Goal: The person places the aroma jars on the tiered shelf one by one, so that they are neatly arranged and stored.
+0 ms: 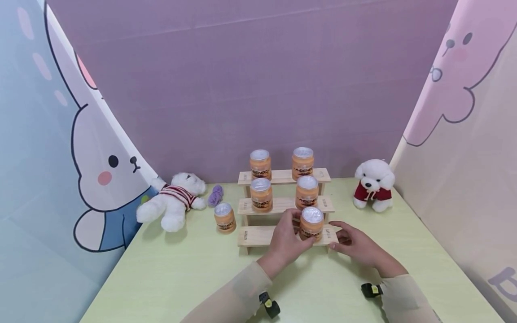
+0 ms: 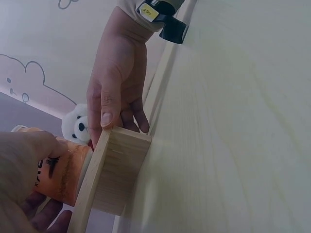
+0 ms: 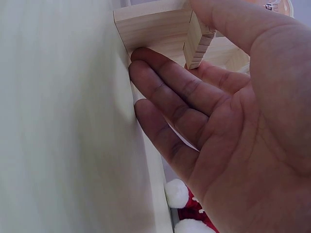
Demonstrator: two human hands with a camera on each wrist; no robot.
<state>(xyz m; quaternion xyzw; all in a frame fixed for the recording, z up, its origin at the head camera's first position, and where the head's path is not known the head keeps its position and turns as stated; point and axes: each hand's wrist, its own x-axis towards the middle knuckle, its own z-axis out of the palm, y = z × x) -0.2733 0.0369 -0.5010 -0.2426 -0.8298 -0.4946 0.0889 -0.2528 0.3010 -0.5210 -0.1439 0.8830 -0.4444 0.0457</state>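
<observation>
A three-step wooden display stand [image 1: 258,236] stands on the table. My left hand [image 1: 286,242] grips an orange can [image 1: 311,229] with a silver lid, upright at the right end of the lowest step. In the left wrist view, fingers and thumb lie around that can [image 2: 73,170], its base at the board. My right hand [image 1: 357,244] holds the right end of the same step. The right wrist view shows its thumb over the board's end [image 3: 197,46] and the index finger behind, with the other fingers [image 3: 165,92] extended low beside the leg.
Two similar cans stand on the middle step [image 1: 278,206] and two on the top step [image 1: 280,177]. Another can [image 1: 225,219] stands on the table left of the stand, near purple yarn [image 1: 216,196]. A white plush bear [image 1: 173,202] lies left; a plush dog [image 1: 373,186] sits right.
</observation>
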